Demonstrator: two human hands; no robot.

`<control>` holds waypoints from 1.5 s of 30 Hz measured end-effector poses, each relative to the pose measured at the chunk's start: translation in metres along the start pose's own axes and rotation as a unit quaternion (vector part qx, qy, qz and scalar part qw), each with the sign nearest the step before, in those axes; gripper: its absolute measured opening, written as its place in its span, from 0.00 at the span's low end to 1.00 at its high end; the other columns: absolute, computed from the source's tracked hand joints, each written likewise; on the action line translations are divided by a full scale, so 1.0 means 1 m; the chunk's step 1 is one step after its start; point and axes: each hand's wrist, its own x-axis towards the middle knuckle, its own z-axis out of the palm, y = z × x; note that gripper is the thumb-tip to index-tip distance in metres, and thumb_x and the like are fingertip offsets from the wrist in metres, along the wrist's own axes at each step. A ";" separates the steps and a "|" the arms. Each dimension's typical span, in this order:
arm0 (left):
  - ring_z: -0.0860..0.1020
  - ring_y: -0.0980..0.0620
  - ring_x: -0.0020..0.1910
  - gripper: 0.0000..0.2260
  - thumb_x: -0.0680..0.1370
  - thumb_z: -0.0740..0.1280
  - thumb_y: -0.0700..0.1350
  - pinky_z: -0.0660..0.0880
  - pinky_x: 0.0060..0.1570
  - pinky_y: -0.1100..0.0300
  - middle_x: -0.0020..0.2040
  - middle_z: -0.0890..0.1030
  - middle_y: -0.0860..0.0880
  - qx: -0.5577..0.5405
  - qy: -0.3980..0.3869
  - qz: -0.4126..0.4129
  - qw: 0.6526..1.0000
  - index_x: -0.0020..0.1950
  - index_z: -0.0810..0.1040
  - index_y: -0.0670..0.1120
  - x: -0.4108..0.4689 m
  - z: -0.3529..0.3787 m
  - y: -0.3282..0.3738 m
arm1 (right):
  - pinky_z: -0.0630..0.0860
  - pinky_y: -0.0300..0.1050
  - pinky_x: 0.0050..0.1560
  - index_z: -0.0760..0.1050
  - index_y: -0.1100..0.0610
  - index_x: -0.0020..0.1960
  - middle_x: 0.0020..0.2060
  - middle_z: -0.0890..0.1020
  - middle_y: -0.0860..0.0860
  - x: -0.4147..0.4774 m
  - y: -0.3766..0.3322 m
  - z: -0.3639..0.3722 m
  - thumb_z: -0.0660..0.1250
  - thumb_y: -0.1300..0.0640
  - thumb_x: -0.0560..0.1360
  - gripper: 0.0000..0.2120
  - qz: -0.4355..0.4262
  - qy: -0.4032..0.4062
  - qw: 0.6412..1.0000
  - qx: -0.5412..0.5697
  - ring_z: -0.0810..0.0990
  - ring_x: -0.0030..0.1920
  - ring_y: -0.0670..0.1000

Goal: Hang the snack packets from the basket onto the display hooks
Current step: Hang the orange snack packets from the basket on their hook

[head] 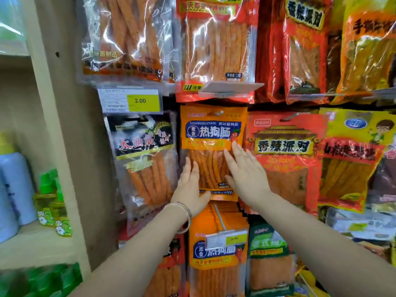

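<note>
With fingers (235, 151) held straight and close together, pressing flat on the orange snack packet (212, 129).
Touching its lower left edge with the left hand (189, 185) and its lower right with the right hand (244, 174), with thumbs set apart; flattening it in place, hanging between a black packet (141, 155) and a red packet (285, 146), above a second orange packet (216, 256).

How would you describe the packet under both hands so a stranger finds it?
Start at the beige pillar on the left. Second column from it, between a black packet and a red packet, hangs the orange packet. Its blue banner reads SUSHIREGOUCHANG; the twin below has a price tag in front.
</note>
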 end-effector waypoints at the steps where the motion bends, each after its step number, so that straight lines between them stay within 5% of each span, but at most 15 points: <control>1: 0.45 0.48 0.76 0.41 0.76 0.65 0.51 0.52 0.74 0.51 0.75 0.32 0.52 -0.003 -0.006 -0.002 1.000 0.77 0.39 0.47 0.004 0.000 -0.001 | 0.39 0.46 0.71 0.51 0.58 0.77 0.76 0.50 0.61 0.005 -0.001 0.004 0.64 0.52 0.76 0.35 0.004 -0.017 1.000 -0.002 0.53 0.76 0.56; 14: 0.50 0.49 0.76 0.39 0.76 0.65 0.51 0.54 0.73 0.54 0.77 0.37 0.49 0.011 -0.037 0.000 0.999 0.77 0.44 0.47 -0.003 0.000 0.000 | 0.42 0.49 0.75 0.47 0.55 0.77 0.77 0.48 0.56 0.011 -0.007 -0.013 0.62 0.57 0.77 0.34 0.045 -0.138 0.989 0.005 0.50 0.77 0.52; 18: 0.53 0.50 0.76 0.30 0.77 0.64 0.46 0.50 0.71 0.62 0.77 0.52 0.44 -0.046 -0.068 0.029 0.996 0.76 0.55 0.44 -0.037 -0.010 0.012 | 0.53 0.52 0.73 0.58 0.52 0.75 0.75 0.60 0.53 -0.018 -0.010 -0.032 0.61 0.55 0.77 0.28 0.054 -0.151 0.984 0.080 0.57 0.75 0.54; 21: 0.71 0.48 0.65 0.23 0.76 0.65 0.38 0.65 0.65 0.62 0.70 0.66 0.42 -0.130 -0.039 0.027 0.990 0.71 0.67 0.43 -0.090 -0.004 0.017 | 0.68 0.52 0.61 0.69 0.54 0.68 0.65 0.73 0.54 -0.065 -0.023 -0.044 0.63 0.55 0.75 0.22 0.092 -0.112 0.975 0.167 0.70 0.65 0.58; 24: 0.77 0.47 0.52 0.18 0.76 0.64 0.34 0.72 0.48 0.66 0.62 0.71 0.41 -0.211 -0.036 -0.039 0.976 0.66 0.72 0.42 -0.161 0.014 0.011 | 0.73 0.49 0.52 0.73 0.54 0.60 0.51 0.79 0.52 -0.125 -0.042 -0.051 0.64 0.55 0.75 0.14 0.166 -0.169 0.918 0.319 0.78 0.52 0.56; 27: 0.78 0.43 0.53 0.16 0.74 0.63 0.30 0.73 0.54 0.62 0.59 0.75 0.39 -0.228 -0.050 -0.138 0.962 0.60 0.75 0.42 -0.247 0.044 -0.009 | 0.71 0.45 0.46 0.76 0.53 0.53 0.40 0.77 0.48 -0.194 -0.070 -0.049 0.66 0.57 0.75 0.07 0.223 -0.275 0.830 0.431 0.75 0.43 0.51; 30: 0.75 0.48 0.53 0.15 0.74 0.67 0.31 0.64 0.47 0.79 0.57 0.77 0.39 -0.203 -0.059 -0.281 0.936 0.60 0.76 0.38 -0.350 0.070 -0.039 | 0.72 0.47 0.46 0.77 0.60 0.49 0.39 0.75 0.54 -0.272 -0.109 -0.040 0.65 0.61 0.76 0.04 0.229 -0.376 0.759 0.480 0.73 0.40 0.51; 35: 0.77 0.42 0.58 0.13 0.78 0.63 0.39 0.70 0.53 0.61 0.59 0.78 0.40 -0.223 -0.129 -0.513 0.819 0.62 0.74 0.40 -0.516 0.080 -0.086 | 0.68 0.35 0.33 0.74 0.56 0.42 0.38 0.75 0.56 -0.396 -0.190 -0.042 0.63 0.66 0.76 0.07 0.267 -0.504 0.653 0.499 0.72 0.34 0.47; 38: 0.77 0.43 0.58 0.12 0.78 0.63 0.39 0.68 0.46 0.64 0.59 0.78 0.42 -0.216 -0.110 -0.590 0.770 0.62 0.75 0.39 -0.587 0.063 -0.109 | 0.67 0.34 0.31 0.75 0.58 0.47 0.41 0.77 0.59 -0.453 -0.244 -0.052 0.63 0.66 0.76 0.04 0.322 -0.555 0.587 0.493 0.75 0.37 0.53; 42: 0.76 0.46 0.46 0.11 0.78 0.63 0.36 0.69 0.37 0.61 0.49 0.78 0.42 -0.230 -0.067 -0.643 0.727 0.59 0.76 0.37 -0.639 0.025 -0.145 | 0.69 0.34 0.33 0.75 0.62 0.55 0.44 0.79 0.56 -0.492 -0.319 -0.067 0.63 0.65 0.76 0.08 0.325 -0.612 0.545 0.473 0.77 0.40 0.54; 45: 0.78 0.47 0.43 0.08 0.77 0.63 0.37 0.72 0.44 0.58 0.44 0.79 0.43 -0.222 -0.035 -0.667 0.710 0.55 0.78 0.40 -0.661 -0.002 -0.181 | 0.77 0.41 0.42 0.74 0.61 0.52 0.41 0.78 0.56 -0.491 -0.373 -0.075 0.62 0.66 0.77 0.06 0.285 -0.631 0.537 0.482 0.78 0.43 0.58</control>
